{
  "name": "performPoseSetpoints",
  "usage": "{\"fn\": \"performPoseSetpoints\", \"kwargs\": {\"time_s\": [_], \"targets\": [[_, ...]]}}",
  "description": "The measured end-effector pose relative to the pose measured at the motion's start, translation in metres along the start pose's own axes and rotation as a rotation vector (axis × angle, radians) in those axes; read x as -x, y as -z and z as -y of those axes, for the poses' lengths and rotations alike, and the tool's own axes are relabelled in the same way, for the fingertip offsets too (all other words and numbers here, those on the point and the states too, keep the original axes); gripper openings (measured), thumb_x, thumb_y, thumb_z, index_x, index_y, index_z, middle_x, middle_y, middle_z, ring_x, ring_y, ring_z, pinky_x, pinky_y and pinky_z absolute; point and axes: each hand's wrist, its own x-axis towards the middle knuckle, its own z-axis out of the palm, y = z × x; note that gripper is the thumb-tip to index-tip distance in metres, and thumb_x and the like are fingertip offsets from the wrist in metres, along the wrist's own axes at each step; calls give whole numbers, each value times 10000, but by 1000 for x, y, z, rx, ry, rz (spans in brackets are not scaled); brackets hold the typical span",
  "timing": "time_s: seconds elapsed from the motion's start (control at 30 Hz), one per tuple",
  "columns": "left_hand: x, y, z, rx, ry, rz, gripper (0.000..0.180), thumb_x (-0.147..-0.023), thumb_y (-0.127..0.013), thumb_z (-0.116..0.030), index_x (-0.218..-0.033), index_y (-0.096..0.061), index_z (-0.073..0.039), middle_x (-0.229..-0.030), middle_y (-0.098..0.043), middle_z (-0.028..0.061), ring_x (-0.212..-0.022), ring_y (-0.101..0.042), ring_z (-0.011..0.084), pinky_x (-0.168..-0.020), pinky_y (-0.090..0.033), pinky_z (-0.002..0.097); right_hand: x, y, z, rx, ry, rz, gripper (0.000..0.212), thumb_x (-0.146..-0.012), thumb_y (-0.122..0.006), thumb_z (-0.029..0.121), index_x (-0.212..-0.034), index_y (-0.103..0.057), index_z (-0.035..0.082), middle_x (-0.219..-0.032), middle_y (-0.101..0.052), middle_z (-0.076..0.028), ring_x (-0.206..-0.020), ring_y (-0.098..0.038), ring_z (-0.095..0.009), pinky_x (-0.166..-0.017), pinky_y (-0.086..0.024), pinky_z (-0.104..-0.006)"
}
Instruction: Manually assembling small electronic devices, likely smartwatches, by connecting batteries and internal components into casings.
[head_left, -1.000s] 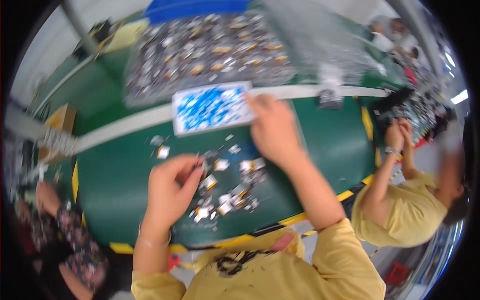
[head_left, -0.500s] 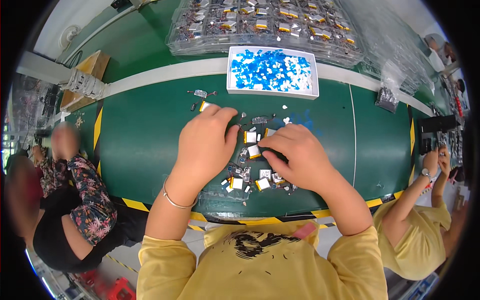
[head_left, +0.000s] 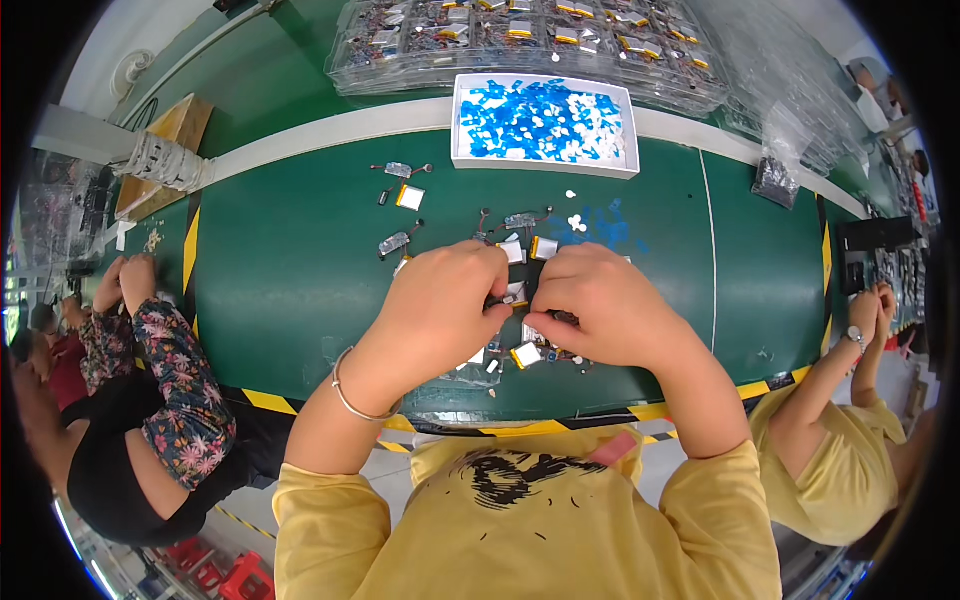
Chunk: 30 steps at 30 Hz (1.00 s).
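Silver pouch cells (head_left: 526,355) lie between your left hand (head_left: 445,302) and right hand (head_left: 607,305).
Both curl narrow; I cannot tell what they pinch. Green tabletop (head_left: 290,290) stretches wide to either side, striped tape (head_left: 530,428) edges it nearest you, white box (head_left: 545,167) beyond.

A yellow short-sleeved shirt (head_left: 580,556) with sketchy black print (head_left: 503,482) is worn with a thin bangle (head_left: 346,402).

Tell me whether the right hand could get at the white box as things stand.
Probably yes: the white box sits open-topped beyond the right hand, and nothing tall appears between them, just small white bits on the table.
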Motion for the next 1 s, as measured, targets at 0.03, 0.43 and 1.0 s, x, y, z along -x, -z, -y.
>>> {"fn": "performPoseSetpoints", "kwargs": {"time_s": [0.03,0.43,1.0], "targets": [[-1,3,-2,23,-14,60,197,-673,-721,-84,-784,-569,-29,-699,-573,74,-633,-579,204,-553,-434,309,1,1,-2,5,42,-5,87,-698,-682,85,-779,-653,72,-690,-572,-60,-677,-553,-261,-634,-438,-369],[-19,10,-4,1304,278,209,127,-869,-582,-94,-954,-586,-1,-830,-646,62,-721,-635,119,-649,-536,252,-1,16,4,-295,32,-459,304,-677,-675,22,-977,-628,45,-871,-594,-71,-747,-560,-198,-654,-452,-297],[-7,-3,-20,1474,289,-115,170,-834,-522,33,-992,-490,-18,-906,-649,149,-733,-665,194,-621,-571,266,6,10,17,-700,-281,-455,92,-805,-649,44,-808,-559,28,-642,-527,-9,-553,-508,-84,-505,-413,-225]]}}
